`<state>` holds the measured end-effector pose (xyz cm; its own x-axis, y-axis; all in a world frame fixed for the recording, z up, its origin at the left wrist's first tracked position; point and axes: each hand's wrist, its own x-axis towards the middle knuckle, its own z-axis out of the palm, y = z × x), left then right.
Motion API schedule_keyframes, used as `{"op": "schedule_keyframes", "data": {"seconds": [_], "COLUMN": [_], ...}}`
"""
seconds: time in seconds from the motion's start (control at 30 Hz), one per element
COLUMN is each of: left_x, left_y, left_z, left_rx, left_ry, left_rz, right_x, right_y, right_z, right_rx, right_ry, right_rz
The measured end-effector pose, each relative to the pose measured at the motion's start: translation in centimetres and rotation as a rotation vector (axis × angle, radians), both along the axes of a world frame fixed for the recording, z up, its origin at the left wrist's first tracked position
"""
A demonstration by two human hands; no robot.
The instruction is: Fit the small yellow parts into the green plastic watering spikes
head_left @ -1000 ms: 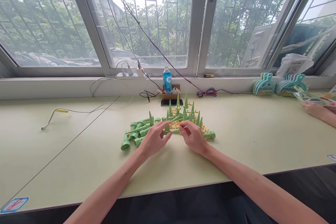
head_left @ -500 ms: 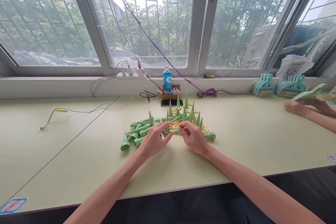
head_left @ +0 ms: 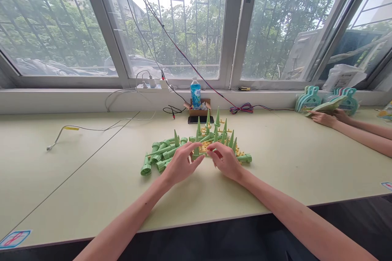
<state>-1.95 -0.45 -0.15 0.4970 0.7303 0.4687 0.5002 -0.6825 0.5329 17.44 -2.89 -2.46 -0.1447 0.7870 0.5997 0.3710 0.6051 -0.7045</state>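
Observation:
Both my hands are over the front of a pile of light-green plastic spikes and small yellow plastic pieces. My left hand has its thumb and forefinger spread apart. A green spike stands upright right behind that gap; whether the fingers touch it is unclear. Beside it my right hand is closed in a pinch, its fingertips at the yellow pieces. Whatever it pinches is too small to name. Several spikes point up behind my hands, and others lie on their sides to the left.
A blue bottle stands in a small cardboard box behind a black phone. Coiled cable lies near the wall. At right, another person's hands hold a green fan-shaped item by bagged stacks.
My hands have shifted only slightly, with the left fingertips a little farther right. The other person's hands have moved left with the green fan-shaped item.

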Motion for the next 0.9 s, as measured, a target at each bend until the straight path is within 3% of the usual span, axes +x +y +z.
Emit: {"op": "schedule_keyframes", "data": {"seconds": [0.6,0.9], "left_x": [0.6,0.8], "left_y": [-0.4,-0.8], "left_z": [0.7,1.8], "left_rx": [-0.409,-0.674], "left_ry": [-0.41,-0.469], "left_rz": [-0.028,-0.115], "right_x": [-0.3,-0.5], "right_y": [-0.3,-0.5], "right_z": [0.2,0.2], "right_rx": [-0.031,-0.024], "right_ry": [0.031,0.072], "right_rz": [-0.01,0.028]}}
